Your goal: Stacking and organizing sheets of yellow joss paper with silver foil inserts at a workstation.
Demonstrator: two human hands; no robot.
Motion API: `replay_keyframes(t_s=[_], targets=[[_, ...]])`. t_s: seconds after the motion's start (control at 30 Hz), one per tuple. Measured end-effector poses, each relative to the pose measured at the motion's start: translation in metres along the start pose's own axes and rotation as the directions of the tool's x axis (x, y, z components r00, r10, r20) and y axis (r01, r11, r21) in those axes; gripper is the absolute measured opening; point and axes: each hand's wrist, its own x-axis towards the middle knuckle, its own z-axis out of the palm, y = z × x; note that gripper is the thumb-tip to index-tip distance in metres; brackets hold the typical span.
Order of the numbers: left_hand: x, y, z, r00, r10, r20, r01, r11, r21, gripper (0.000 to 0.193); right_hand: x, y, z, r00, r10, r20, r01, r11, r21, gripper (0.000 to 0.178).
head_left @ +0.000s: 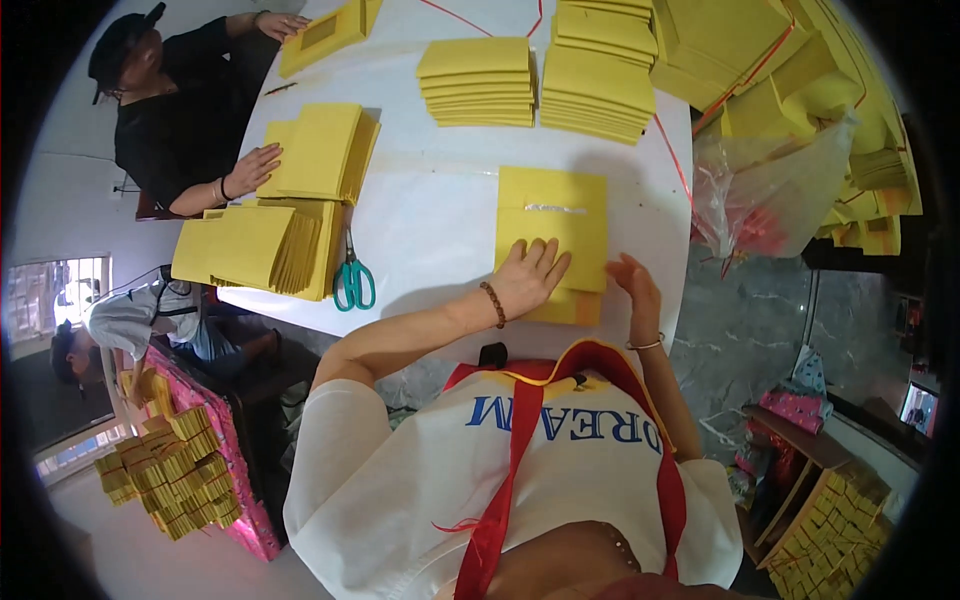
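Observation:
A flat yellow paper piece [552,190], like an envelope or folded sheet, lies on the white table before me. A short whitish, shiny strip [556,209] runs across its upper part. My left hand [531,280] rests palm down on its lower half, fingers stretched out. Just beyond the paper's right edge is my right hand [638,288], its fingers loosely bent and nothing visible in them. Whether its fingertips touch the edge I cannot tell. A line crosses the paper near its lower end, where another layer or flap shows.
Stacks of yellow paper pieces [476,85] stand at the table's far side. Teal-handled scissors [354,284] lie left, beside more yellow stacks [262,250]. A co-worker in black [180,130] handles yellow pieces there. A clear plastic bag [765,190] hangs at the right edge.

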Motion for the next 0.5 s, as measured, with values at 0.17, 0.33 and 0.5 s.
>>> replay_keyframes(t_s=[0.17,0.33,0.5], targets=[[0.011,-0.044,-0.018,0.997,-0.063,-0.041,0.04,0.904,-0.425,0.048,0.022,-0.002,-0.005,0.942,0.083,-0.326,-0.034,0.988,0.153,0.039],[0.04,-0.141,-0.091,0.856,-0.295,-0.425,0.098,0.9,-0.426,0.052,0.03,0.004,0.001,0.935,0.06,-0.349,-0.03,0.996,0.089,0.028],[0.082,-0.251,-0.066,0.853,-0.275,-0.442,0.274,0.959,-0.068,0.052,0.062,-0.011,0.027,0.95,-0.06,-0.305,0.074,0.997,0.035,0.021]])
